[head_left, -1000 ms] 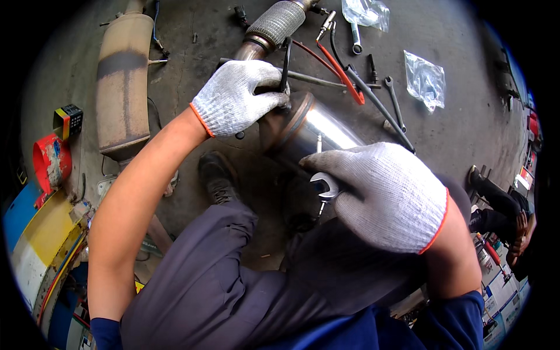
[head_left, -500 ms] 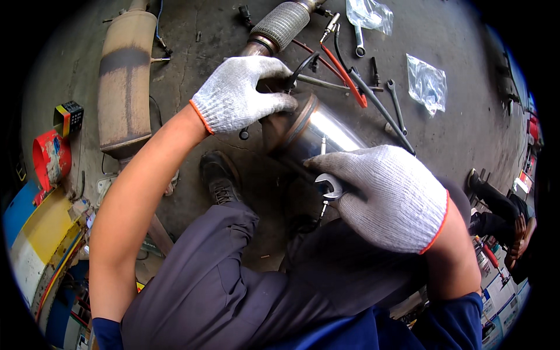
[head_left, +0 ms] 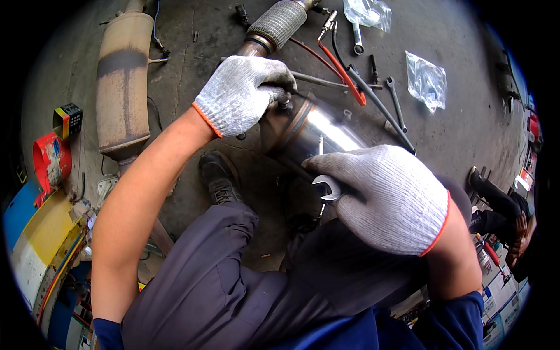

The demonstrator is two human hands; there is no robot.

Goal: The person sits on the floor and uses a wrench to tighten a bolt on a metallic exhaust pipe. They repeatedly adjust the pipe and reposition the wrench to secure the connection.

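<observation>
A shiny steel catalytic converter [head_left: 335, 131] with a rusty-brown cone lies across the space before me. My left hand [head_left: 242, 93], in a white knit glove, pinches a small sensor [head_left: 284, 105] at the cone; its black cable is blurred, and the fingers hide most of it. In my right hand [head_left: 391, 198], gloved alike, is an open-end wrench [head_left: 328, 187], its jaw sticking out past the thumb. That hand's fingertips rest by the converter's near side. Beside the jaw shows a thin silver rod-like piece [head_left: 321, 146].
Beyond the cone runs a braided flex pipe [head_left: 277, 26]. A rusty muffler [head_left: 123, 81] lies at left. On the right floor are a combination wrench [head_left: 396, 105], a grey bar [head_left: 382, 108], red-handled pliers-like tool [head_left: 344, 70] and plastic bag [head_left: 426, 81]. Another person [head_left: 507, 221] is at far right.
My left fingers have closed in from a wider grip to a pinch on the sensor, and its black cable has swung down. The right hand and wrench have barely moved.
</observation>
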